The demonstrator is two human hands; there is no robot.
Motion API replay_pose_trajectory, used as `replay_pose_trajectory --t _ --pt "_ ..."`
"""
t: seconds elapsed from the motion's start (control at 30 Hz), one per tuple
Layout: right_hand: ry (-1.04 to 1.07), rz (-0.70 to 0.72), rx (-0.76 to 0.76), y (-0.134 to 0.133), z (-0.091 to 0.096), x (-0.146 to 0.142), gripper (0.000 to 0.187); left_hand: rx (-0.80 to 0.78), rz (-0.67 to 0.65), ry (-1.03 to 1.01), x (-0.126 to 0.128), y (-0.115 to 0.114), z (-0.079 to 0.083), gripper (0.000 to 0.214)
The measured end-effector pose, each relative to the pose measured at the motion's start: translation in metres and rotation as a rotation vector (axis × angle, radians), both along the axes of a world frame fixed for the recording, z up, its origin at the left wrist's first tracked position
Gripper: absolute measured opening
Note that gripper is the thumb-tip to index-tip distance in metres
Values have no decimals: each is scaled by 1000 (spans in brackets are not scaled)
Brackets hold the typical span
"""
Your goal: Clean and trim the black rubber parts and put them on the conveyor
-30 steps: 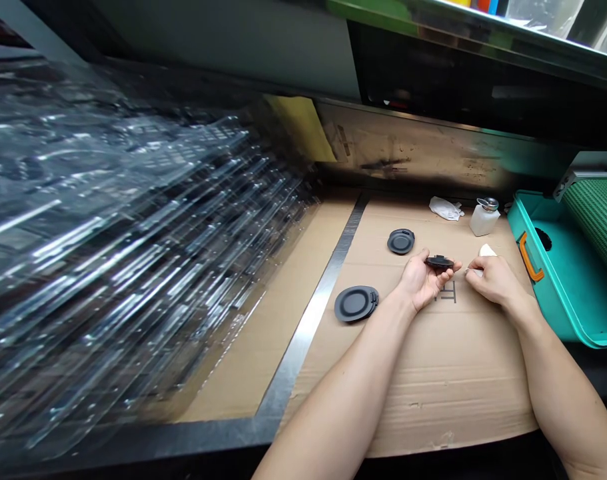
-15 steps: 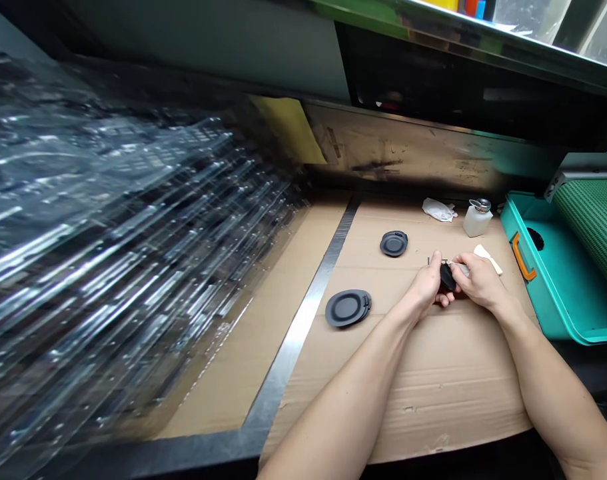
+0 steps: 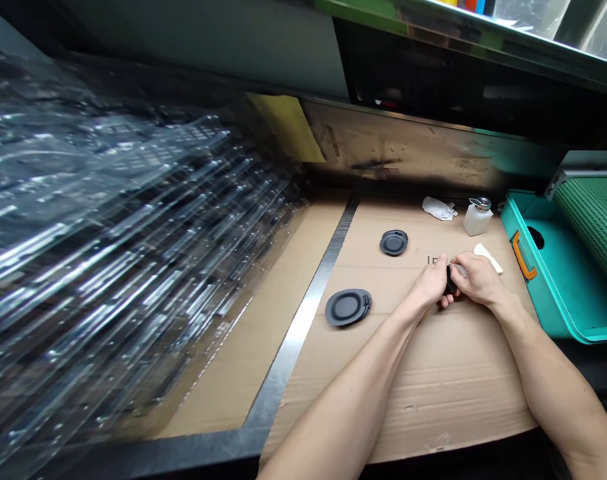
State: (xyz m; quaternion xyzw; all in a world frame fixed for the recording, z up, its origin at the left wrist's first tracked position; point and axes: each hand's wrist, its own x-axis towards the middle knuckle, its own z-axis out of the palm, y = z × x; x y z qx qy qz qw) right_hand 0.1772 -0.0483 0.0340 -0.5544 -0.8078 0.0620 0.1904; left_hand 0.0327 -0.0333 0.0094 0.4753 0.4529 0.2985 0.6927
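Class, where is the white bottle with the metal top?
In the head view, the white bottle stands near the far edge of the cardboard, between the crumpled white cloth and the teal tray.

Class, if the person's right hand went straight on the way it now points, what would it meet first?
The right hand would meet the small black part it already touches; the left hand lies just behind that, though depth is unclear.
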Motion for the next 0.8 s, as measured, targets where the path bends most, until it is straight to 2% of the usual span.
replay_pose_trajectory --t 0.23,0.37,0.53,0.67,0.8 --pt "-98 -38 -47 -3 4 -3 17 5 24 11 0 -3 -1 68" --pt "-71 -23 10 -2 3 -3 16 27 43 42 1 -4 -1 65" --pt "-58 5 -32 -2 4 0 19 4 58 -52 1 -4 -1 66" --pt "-62 -17 -8 -3 8 -1 20 31 53 -8 2 -5 -1 65" --pt "-60 0 -54 -5 11 -1 21 29 56 -18 1 -6 -1 65"
